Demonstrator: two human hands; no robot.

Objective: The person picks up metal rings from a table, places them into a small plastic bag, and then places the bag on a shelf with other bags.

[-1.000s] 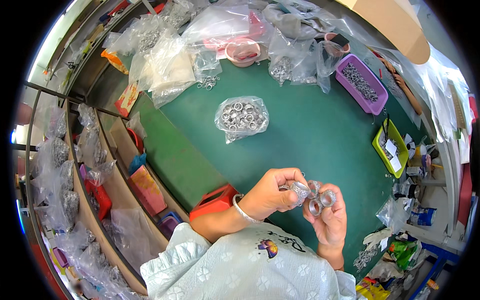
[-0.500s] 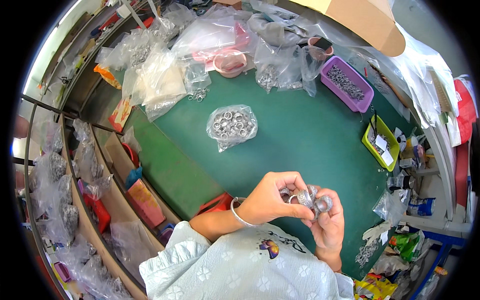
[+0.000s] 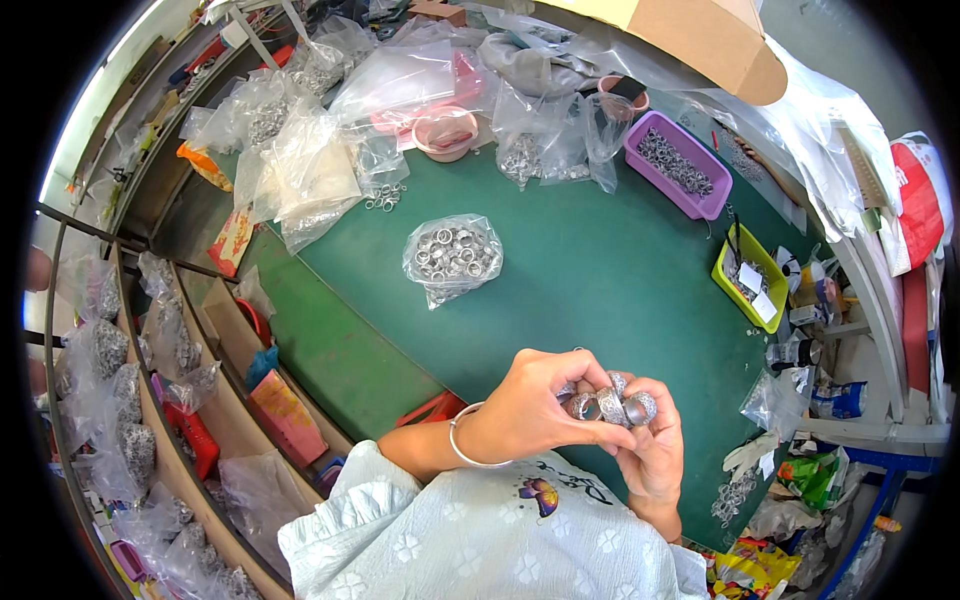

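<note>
Several wide silvery rings (image 3: pixel 611 404) with a patterned surface are bunched between my two hands, above the near part of the green table (image 3: pixel 590 290). My left hand (image 3: pixel 545 400) is closed, its thumb and fingers pinching rings from the left. From the right, the fingers of my right hand (image 3: pixel 652 440) curl around rings at the other end of the bunch. Some of the rings are partly hidden by my fingers. Farther off, left of the middle, lies a clear plastic bag (image 3: pixel 453 255) full of similar silvery rings.
A purple tray (image 3: pixel 713 204) and a lime-green tray (image 3: pixel 717 272), both holding small metal parts, stand at the right. Plastic bags (image 3: pixel 300 175) and a pink bowl (image 3: pixel 444 135) line the far edge. Loose rings (image 3: pixel 386 197) lie near them. Shelves (image 3: pixel 235 400) fill the left.
Both hands still hold the rings, which have turned slightly between my fingers. My left hand has shifted a little to the left. The whole view has moved slightly.
</note>
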